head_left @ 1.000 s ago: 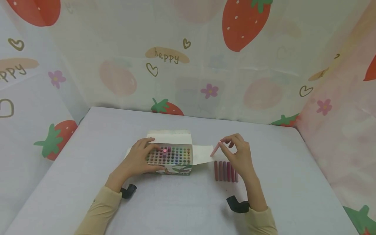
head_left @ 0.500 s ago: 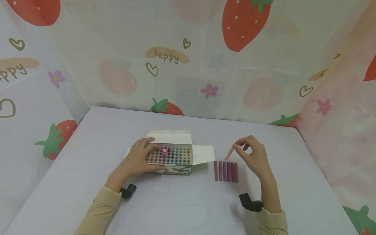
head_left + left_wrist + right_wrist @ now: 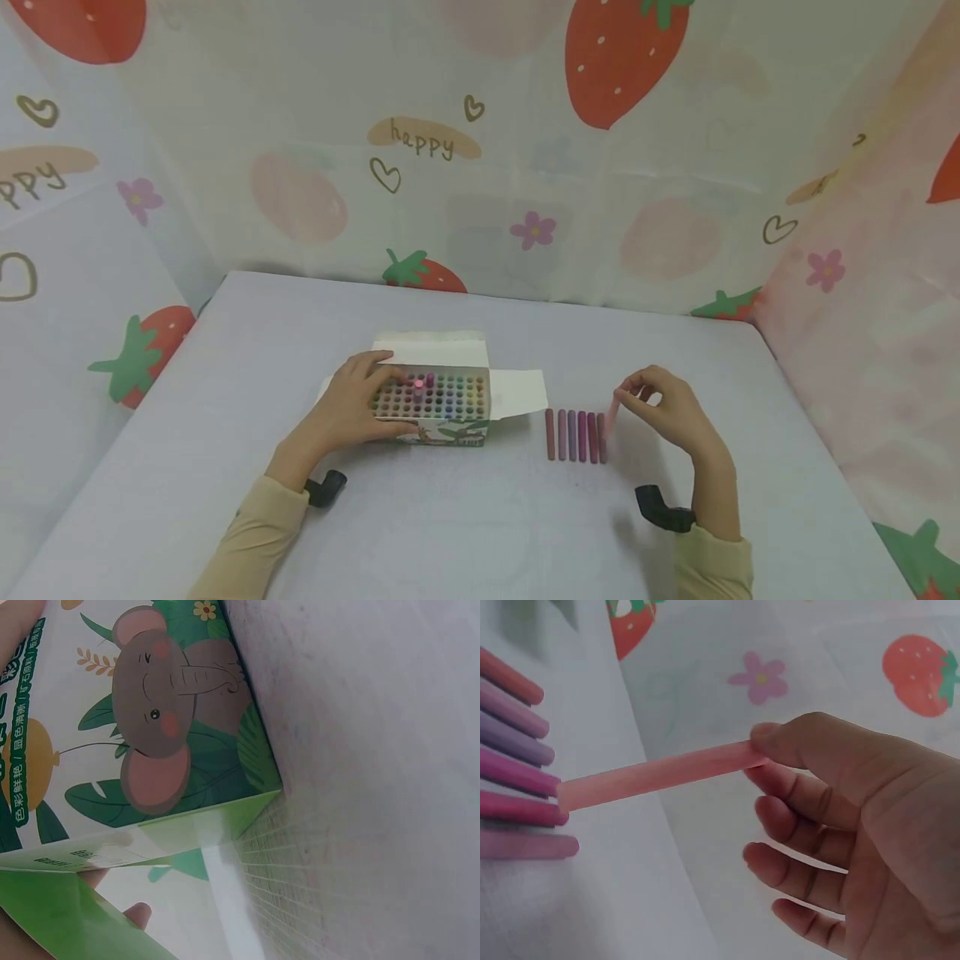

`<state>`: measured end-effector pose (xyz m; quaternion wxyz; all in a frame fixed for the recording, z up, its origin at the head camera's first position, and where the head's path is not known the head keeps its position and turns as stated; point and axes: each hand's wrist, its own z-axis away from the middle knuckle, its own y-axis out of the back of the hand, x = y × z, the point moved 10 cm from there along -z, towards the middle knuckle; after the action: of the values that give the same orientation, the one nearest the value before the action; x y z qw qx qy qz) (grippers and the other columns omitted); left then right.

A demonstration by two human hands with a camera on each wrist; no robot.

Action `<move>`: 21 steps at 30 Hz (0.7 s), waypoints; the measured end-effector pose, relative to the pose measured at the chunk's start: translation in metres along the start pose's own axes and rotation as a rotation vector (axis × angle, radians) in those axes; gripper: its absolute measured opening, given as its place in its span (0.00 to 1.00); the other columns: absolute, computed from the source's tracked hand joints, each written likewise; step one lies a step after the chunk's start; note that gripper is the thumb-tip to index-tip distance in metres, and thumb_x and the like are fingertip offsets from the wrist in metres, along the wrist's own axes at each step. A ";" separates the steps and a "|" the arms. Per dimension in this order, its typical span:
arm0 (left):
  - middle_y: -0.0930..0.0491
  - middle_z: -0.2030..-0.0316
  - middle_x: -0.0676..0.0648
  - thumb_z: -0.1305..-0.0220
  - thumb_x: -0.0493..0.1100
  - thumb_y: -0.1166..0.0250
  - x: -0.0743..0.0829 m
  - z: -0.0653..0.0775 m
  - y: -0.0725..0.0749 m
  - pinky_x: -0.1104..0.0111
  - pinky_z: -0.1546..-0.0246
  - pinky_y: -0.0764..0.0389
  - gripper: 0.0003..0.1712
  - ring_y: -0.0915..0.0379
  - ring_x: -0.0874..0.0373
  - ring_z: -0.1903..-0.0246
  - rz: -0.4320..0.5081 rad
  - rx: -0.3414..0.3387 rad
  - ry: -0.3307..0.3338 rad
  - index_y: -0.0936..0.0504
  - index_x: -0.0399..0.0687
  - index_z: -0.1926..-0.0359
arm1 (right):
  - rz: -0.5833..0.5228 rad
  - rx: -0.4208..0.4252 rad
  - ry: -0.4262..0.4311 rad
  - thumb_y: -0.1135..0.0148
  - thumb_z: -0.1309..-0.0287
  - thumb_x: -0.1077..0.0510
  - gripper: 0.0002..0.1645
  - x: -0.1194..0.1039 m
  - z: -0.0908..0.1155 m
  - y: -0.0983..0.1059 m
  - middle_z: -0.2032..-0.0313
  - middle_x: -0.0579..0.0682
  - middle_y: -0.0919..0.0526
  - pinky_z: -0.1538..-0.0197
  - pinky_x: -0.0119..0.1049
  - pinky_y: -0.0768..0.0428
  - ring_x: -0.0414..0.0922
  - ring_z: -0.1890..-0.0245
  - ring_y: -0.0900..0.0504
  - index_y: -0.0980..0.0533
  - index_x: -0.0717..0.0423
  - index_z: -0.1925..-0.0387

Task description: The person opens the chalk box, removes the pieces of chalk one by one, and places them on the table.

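My right hand (image 3: 667, 408) pinches a pale pink chalk stick (image 3: 656, 776) by one end between thumb and forefinger, its other fingers loosely curled. The stick slants down, its lower tip close by the right end of a row of several chalk sticks (image 3: 572, 436) in reds, pinks and purples. My left hand (image 3: 348, 408) grips the left part of an open chalk box (image 3: 457, 433), thumb along the front and fingers over the top. Inside, colored chalk ends stand in rows of holes, with a pink chalk stick (image 3: 419, 387) poking up. An elephant picture (image 3: 154, 712) decorates the box's side.
White lid flaps (image 3: 517, 393) spread from the box's back and right side, the right one reaching near the chalk row. The white-covered table (image 3: 480, 533) backs onto a strawberry-print curtain (image 3: 427, 233).
My right hand has moved right and toward me with the pink chalk stick, from the box flap past the row to its right end. The left hand stays on the box.
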<state>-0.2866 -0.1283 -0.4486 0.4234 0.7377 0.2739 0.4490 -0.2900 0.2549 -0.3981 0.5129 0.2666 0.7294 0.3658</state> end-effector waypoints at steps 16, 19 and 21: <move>0.41 0.36 0.42 0.64 0.75 0.34 -0.001 0.000 0.000 0.44 0.38 0.44 0.41 0.49 0.43 0.35 0.023 -0.004 0.000 0.26 0.61 0.50 | -0.012 -0.187 -0.104 0.37 0.44 0.52 0.10 0.030 0.005 -0.027 0.72 0.46 0.24 0.69 0.33 0.28 0.43 0.68 0.27 0.22 0.54 0.71; 0.41 0.36 0.42 0.64 0.75 0.34 -0.001 0.000 0.001 0.44 0.38 0.44 0.41 0.49 0.43 0.36 0.023 -0.002 0.000 0.26 0.61 0.51 | -0.009 -0.176 -0.116 0.37 0.44 0.52 0.10 0.033 0.004 -0.029 0.72 0.47 0.24 0.68 0.33 0.28 0.44 0.67 0.27 0.22 0.55 0.70; 0.41 0.36 0.42 0.64 0.75 0.33 -0.001 0.000 0.000 0.44 0.38 0.44 0.40 0.49 0.43 0.36 0.017 -0.002 -0.001 0.26 0.60 0.51 | -0.005 -0.162 -0.126 0.37 0.44 0.52 0.10 0.035 0.003 -0.031 0.72 0.47 0.23 0.68 0.34 0.28 0.45 0.67 0.26 0.22 0.56 0.70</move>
<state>-0.2870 -0.1289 -0.4486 0.4205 0.7398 0.2667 0.4525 -0.2998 0.2642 -0.4432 0.5786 0.2447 0.6645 0.4048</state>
